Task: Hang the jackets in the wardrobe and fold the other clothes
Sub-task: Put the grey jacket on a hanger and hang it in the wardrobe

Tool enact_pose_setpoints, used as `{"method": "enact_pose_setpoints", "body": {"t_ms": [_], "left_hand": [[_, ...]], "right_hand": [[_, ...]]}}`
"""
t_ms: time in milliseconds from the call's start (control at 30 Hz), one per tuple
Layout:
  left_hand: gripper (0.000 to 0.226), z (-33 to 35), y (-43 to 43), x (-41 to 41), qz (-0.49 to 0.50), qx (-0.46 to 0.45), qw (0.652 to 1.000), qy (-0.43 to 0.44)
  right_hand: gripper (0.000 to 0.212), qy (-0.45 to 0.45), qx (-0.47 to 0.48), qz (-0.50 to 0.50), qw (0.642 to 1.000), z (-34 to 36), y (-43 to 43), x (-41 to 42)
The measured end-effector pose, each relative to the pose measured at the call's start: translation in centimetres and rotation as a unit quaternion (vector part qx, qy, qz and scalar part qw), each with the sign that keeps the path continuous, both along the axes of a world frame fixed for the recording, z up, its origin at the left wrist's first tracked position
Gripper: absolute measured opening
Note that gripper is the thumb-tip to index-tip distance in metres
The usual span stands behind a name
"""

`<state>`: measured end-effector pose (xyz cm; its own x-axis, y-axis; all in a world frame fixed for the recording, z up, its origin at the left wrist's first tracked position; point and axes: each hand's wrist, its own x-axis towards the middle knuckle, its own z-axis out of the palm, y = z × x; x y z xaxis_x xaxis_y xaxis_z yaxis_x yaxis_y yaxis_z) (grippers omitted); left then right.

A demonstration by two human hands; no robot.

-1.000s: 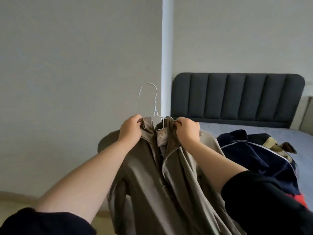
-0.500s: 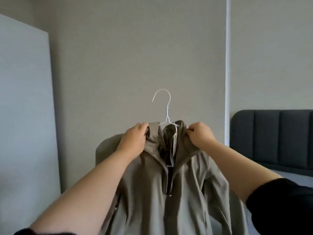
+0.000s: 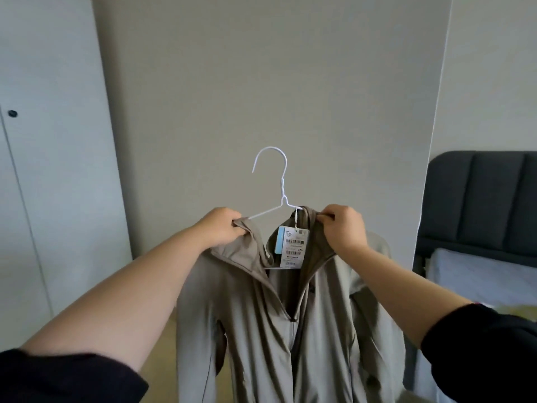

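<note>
Now on its hanger, the grey-green jacket [image 3: 255,330] hangs in front of me, held up between my two hands. My left hand [image 3: 220,228] pinches one side of the collar, where an arm of the white wire hanger [image 3: 282,196] slips under the cloth. My right hand [image 3: 344,229] grips the other side, fingers curled round the fabric. The hook stands free above and between the hands, caught on nothing. A paper tag [image 3: 292,248] with barcodes dangles on a string just inside my right hand, in the open collar.

Off to the left of my left hand stand white wardrobe doors [image 3: 52,170], closed as far as I can see, one with a small dark knob. Beyond my right hand is the dark padded headboard of a bed [image 3: 476,199].

By my reading the jacket is dressed on the hanger but not yet hung: the doors need opening and the hook needs a rail. I cannot tell what other clothes wait, as the bed is mostly cut off at the right edge. The jacket's hem runs out of the bottom of the shot, the hanger's far arm is hidden under the collar, and most of the tag's print is too small to read.
</note>
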<state>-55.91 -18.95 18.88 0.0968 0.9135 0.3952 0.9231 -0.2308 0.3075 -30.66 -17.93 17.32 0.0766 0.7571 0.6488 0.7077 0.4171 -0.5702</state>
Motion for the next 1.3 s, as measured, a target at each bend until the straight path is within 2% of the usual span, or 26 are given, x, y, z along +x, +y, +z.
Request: {"method": "enact_pose_setpoints", "body": {"t_ms": [100, 167, 233, 300, 367, 400, 467, 567, 633, 700, 733, 800, 867, 900, 933, 1033, 1100, 1167, 1233, 1300], "left_hand": [[0.032, 0.5, 0.1, -0.9, 0.031, 0.008, 0.999, -0.006], [0.022, 0.4, 0.1, -1.7, 0.086, 0.055, 0.994, -0.026], [0.018, -0.2, -0.1, -2.7, 0.153, 0.098, 0.982, -0.053], [0.018, -1.0, -0.5, -3.8, 0.198, 0.117, 0.971, -0.069], [0.019, -1.6, -1.0, -5.0, 0.22, 0.134, 0.963, -0.08], [0.019, -1.7, -1.3, -5.7, 0.226, 0.142, 0.96, -0.087], [0.019, -1.6, -1.9, -6.8, 0.24, 0.155, 0.954, -0.095], [0.018, -1.5, -2.5, -7.6, 0.244, 0.167, 0.952, -0.085], [0.018, -1.6, -2.7, -7.8, 0.238, 0.171, 0.953, -0.081], [0.018, -1.6, -2.9, -7.9, 0.245, 0.166, 0.951, -0.094], [0.019, -1.6, -2.9, -7.9, 0.255, 0.159, 0.947, -0.11], [0.018, -1.6, -3.0, -8.1, 0.275, 0.147, 0.94, -0.142], [0.018, -2.1, -3.0, -8.0, 0.278, 0.147, 0.937, -0.151], [0.018, -2.4, -3.1, -7.7, 0.276, 0.149, 0.938, -0.15], [0.018, -2.8, -3.1, -7.5, 0.27, 0.151, 0.939, -0.149], [0.02, -3.7, -3.0, -6.9, 0.234, 0.16, 0.947, -0.153], [0.023, -4.0, -2.9, -6.6, 0.219, 0.165, 0.949, -0.154], [0.023, -4.1, -2.8, -6.4, 0.208, 0.175, 0.949, -0.157], [0.021, -4.0, -2.8, -6.0, 0.195, 0.179, 0.952, -0.152], [0.017, -4.1, -2.7, -5.6, 0.185, 0.176, 0.955, -0.152]], "right_hand": [[0.014, 0.033, -0.005, 0.022, 0.999, 0.2, -0.2, -1.5], [0.013, 0.052, -0.012, 0.053, 0.997, 0.8, 0.0, -2.4], [0.01, 0.028, -0.031, 0.078, 0.996, 1.3, 0.6, -3.2], [0.025, -0.026, -0.041, 0.041, 0.998, 1.3, 1.2, -3.7], [0.044, -0.027, -0.051, -0.04, 0.998, 1.0, 1.5, -3.8], [0.044, -0.009, -0.077, -0.064, 0.995, 0.9, 1.6, -3.9], [0.044, 0.052, -0.189, -0.031, 0.98, 1.0, 1.3, -4.4], [0.043, 0.192, -0.347, 0.095, 0.913, 0.6, 0.7, -5.9], [0.033, 0.238, -0.328, 0.126, 0.905, 0.3, 0.6, -6.5], [0.026, 0.29, -0.221, 0.125, 0.923, 0.1, 0.8, -6.7], [0.029, 0.296, -0.159, 0.102, 0.936, -0.2, 0.9, -6.6], [0.037, 0.25, -0.116, 0.048, 0.96, -1.2, 1.1, -5.8], [0.041, 0.112, -0.221, 0.026, 0.969, -2.6, 1.0, -4.8], [0.041, 0.035, -0.281, 0.011, 0.959, -3.2, 0.9, -4.2], [0.036, -0.018, -0.301, -0.012, 0.954, -3.6, 0.8, -3.7], [0.018, -0.051, -0.192, -0.069, 0.977, -3.4, 0.9, -3.2], [0.029, -0.069, -0.124, -0.075, 0.987, -3.0, 0.6, -3.5], [0.038, -0.136, -0.068, -0.062, 0.986, -2.7, 0.6, -3.9], [0.026, -0.191, -0.042, -0.022, 0.98, -2.3, 0.3, -4.2], [0.015, -0.202, -0.045, 0.007, 0.978, -2.2, 0.1, -4.3]]}}
